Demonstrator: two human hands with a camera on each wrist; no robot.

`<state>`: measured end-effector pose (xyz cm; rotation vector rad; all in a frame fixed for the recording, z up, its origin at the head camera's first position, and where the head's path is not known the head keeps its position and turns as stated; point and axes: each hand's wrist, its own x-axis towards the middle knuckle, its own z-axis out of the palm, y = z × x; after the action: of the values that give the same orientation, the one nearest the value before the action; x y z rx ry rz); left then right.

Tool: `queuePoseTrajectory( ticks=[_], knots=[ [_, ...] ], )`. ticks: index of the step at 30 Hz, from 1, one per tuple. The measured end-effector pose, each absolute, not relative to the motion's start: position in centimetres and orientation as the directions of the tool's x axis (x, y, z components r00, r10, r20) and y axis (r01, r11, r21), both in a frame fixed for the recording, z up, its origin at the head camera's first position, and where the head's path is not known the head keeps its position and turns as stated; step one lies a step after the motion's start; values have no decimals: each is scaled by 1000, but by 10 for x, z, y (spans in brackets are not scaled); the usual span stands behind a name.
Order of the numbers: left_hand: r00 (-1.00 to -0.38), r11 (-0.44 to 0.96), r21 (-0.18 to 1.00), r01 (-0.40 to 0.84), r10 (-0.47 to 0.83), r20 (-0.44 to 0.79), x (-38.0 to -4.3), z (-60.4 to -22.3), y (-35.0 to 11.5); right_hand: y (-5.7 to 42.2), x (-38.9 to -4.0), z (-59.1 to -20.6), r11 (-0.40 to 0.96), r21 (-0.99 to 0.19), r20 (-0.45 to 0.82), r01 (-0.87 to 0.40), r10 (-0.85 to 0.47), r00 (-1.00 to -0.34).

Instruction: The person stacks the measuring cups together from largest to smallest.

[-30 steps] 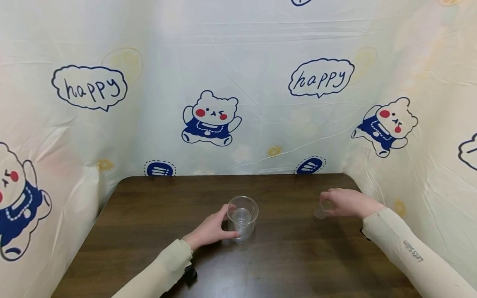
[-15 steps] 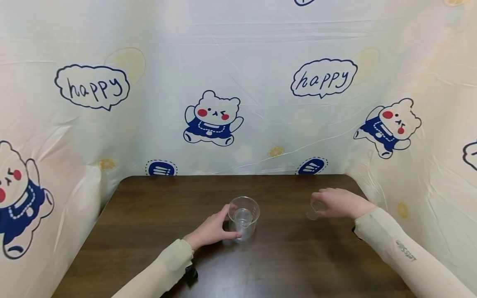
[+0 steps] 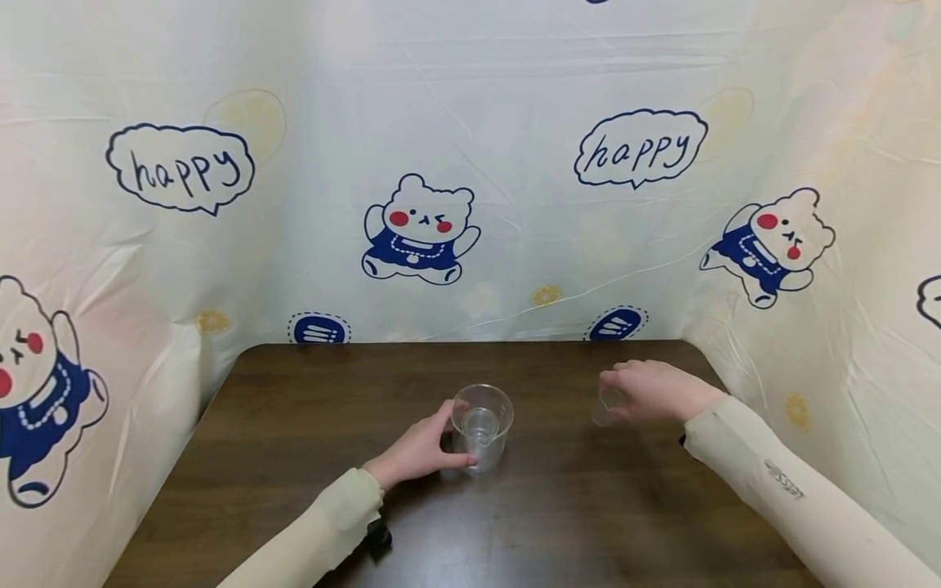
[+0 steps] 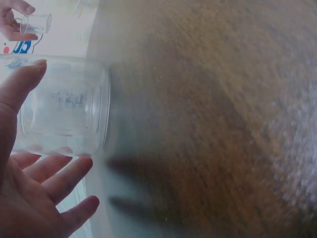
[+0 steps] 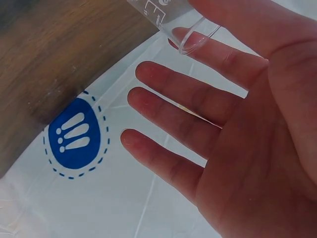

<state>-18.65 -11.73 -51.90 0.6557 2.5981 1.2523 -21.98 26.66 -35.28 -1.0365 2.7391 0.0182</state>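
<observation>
A large clear glass beaker (image 3: pixel 496 451) stands upright on the table, with a smaller glass vessel (image 3: pixel 481 426) nested inside it. My left hand (image 3: pixel 415 451) grips the large beaker from its left side, thumb on the near face and fingers round the far face. To the right, my right hand (image 3: pixel 654 392) pinches a small clear beaker (image 3: pixel 604 411) near its rim between thumb and index finger. White printed marks show on that small beaker in the right wrist view, where the other fingers (image 5: pixel 173 124) extend apart from it.
Beneath everything is the dark brown wooden table (image 3: pixel 309 425). A pale printed cloth (image 3: pixel 515 245) with bears and "happy" bubbles hangs behind and at both sides. A black wrist strap piece (image 3: pixel 378 539) sits under the left sleeve.
My right hand has moved left with the small beaker, closer to the large one. The left hand and the large beaker have stayed in place.
</observation>
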Motion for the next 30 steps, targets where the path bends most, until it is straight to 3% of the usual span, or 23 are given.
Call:
queuePoseTrajectory(
  ticks=[30],
  knots=[
    [-882, 536, 787, 306, 471, 22, -185, -513, -118, 211, -227, -343, 676, 3, -186, -737, -723, -665]
  ],
)
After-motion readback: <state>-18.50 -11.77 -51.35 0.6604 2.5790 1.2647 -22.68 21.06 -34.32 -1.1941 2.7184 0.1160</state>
